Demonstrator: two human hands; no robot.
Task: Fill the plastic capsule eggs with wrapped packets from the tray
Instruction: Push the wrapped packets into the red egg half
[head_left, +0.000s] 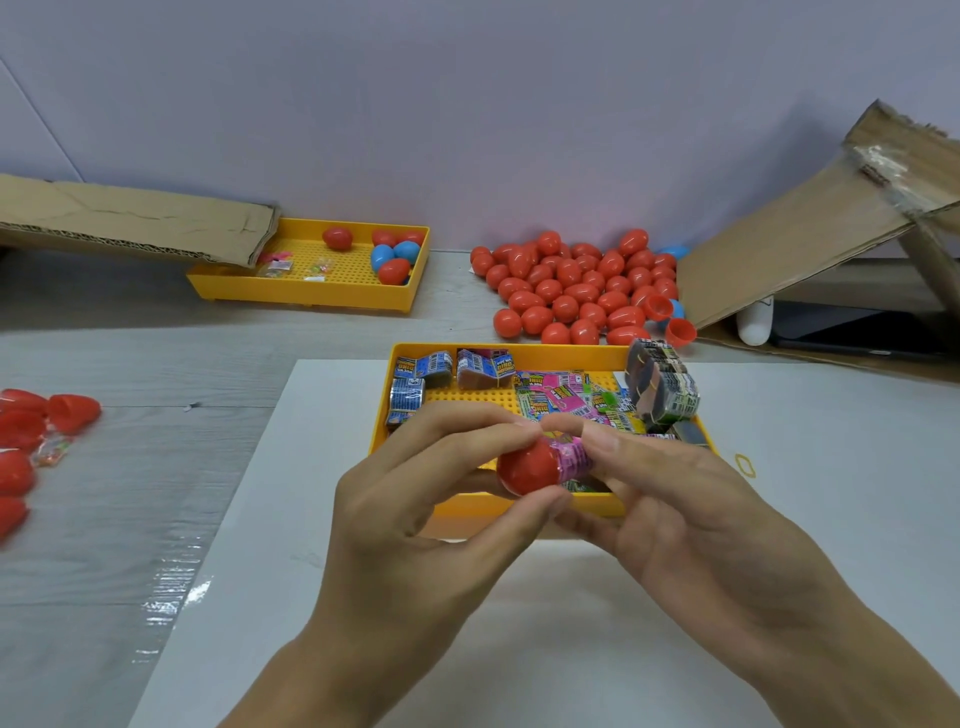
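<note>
Head cam: I see both hands meeting just over the near edge of the yellow tray (519, 351). Left hand (415, 499) is curled round a red egg half (525, 467), thumb under it and index finger over the top, so a closed pinch w/ the shell between. Right hand (691, 499) has fingers bent in, thumb and fingertips on a pink packet (571, 458) that sticks out of the shell's open end. Can't tell how deep the packet sits inside.

Egg half lies roughly sideways: rounded end points to my left, open mouth to the right toward the right hand. Packet's long axis runs the same line, left-right, approx level.

Tray sits on a white sheet (322, 519) and holds blue packets (423, 365) at its far left, pink/green ones mid, and a banded stack (660, 382) at far right. Behind it, a pile of red eggs (571, 286) w/ two open halves at its right edge. Second yellow tray (311, 299) far left has a few red and blue eggs. More red halves (31, 431) at the left edge of view. Yellow rubber band (744, 464) lies right of the tray.
</note>
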